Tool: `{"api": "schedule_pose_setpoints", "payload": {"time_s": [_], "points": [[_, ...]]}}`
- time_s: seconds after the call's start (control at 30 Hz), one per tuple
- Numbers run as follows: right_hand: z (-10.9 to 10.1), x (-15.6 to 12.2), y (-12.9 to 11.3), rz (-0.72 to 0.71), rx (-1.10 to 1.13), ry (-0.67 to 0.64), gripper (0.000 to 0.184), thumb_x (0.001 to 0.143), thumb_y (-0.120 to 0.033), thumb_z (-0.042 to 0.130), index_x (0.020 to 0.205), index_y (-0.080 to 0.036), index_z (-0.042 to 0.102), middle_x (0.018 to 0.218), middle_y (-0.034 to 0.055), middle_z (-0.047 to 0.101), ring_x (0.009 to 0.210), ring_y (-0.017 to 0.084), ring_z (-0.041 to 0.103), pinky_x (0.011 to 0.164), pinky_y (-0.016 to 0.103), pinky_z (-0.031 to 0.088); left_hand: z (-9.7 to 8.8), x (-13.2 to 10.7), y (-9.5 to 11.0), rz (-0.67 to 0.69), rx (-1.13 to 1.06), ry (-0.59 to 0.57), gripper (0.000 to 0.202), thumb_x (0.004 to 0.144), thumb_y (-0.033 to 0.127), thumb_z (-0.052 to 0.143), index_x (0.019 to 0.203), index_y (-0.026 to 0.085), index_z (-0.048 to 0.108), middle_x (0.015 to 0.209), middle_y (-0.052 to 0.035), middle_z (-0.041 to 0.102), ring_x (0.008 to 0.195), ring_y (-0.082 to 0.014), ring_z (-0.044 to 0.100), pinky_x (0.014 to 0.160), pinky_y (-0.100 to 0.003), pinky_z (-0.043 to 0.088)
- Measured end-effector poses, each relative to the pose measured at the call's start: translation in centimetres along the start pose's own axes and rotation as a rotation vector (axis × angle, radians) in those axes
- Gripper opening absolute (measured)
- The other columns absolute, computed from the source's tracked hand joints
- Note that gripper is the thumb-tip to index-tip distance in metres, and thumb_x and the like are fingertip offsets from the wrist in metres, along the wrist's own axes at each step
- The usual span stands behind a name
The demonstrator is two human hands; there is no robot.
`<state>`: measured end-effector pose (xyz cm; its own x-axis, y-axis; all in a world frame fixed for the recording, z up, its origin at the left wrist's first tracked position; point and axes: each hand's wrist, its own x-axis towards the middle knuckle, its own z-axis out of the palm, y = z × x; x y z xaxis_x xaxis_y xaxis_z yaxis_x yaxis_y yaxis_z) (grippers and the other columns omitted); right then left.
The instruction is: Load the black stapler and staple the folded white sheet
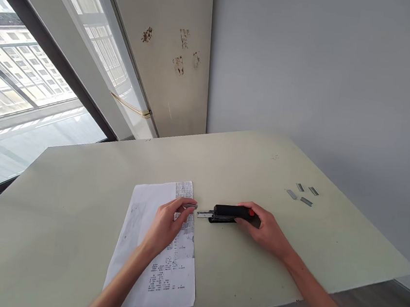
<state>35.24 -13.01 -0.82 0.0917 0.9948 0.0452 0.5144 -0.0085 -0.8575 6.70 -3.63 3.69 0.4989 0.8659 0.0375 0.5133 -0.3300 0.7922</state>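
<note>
A black stapler (230, 212) with a red spot near its rear lies along the table, its metal staple tray (205, 214) sticking out toward the left. My right hand (263, 228) is closed around the stapler's rear end. Just left of the tray, my left hand (171, 218) pinches a small strip of staples (190, 205) between thumb and fingertips. That hand is over a printed sheet of paper (172, 287), which lies flat with creases and has dense print at its upper right.
Several staple strips (306, 201) lie loose at the right of the pale table (75, 198). A grey wall (326, 78) borders the table's right side. Windows (23, 66) and a stained panel (163, 61) stand beyond its far left edge.
</note>
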Motion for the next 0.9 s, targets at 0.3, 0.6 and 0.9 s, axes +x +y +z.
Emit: {"api": "schedule_pose_setpoints", "payload": {"time_s": [0.3,0.6,0.9], "points": [[0.01,-0.11,0.08,-0.006,0.001,0.013,0.033,0.097,-0.054,0.063,0.119,-0.03,0.067,0.114,0.0043,0.075,0.097,0.024,0.067,0.085,0.036,0.056,-0.43,-1.07,-0.86,0.046,0.052,0.017,0.03,0.106,0.045,0.05,0.113,0.028,0.074,0.077,0.0004,0.071,0.07,-0.0177,0.067,0.068,-0.029,0.055],[-0.12,-0.16,-0.08,-0.004,-0.014,0.014,0.031,0.097,-0.053,0.063,0.118,-0.03,0.068,0.111,0.0034,0.076,0.094,0.023,0.067,0.081,0.034,0.055,-0.06,-0.54,0.04,0.028,0.018,-0.014,0.029,0.108,0.043,0.048,0.12,0.029,0.07,0.074,0.0026,0.071,0.069,-0.0163,0.067,0.066,-0.027,0.053],[-0.09,-0.03,-0.05,-0.03,-0.014,0.012,0.032,0.097,-0.053,0.063,0.119,-0.029,0.067,0.112,0.0043,0.076,0.095,0.024,0.068,0.082,0.035,0.056,-0.02,-0.89,-0.7,-0.037,-0.072,-0.005,0.025,0.105,0.042,0.053,0.118,0.027,0.069,0.095,-0.0002,0.08,0.086,-0.0201,0.076,0.077,-0.031,0.059]]}}
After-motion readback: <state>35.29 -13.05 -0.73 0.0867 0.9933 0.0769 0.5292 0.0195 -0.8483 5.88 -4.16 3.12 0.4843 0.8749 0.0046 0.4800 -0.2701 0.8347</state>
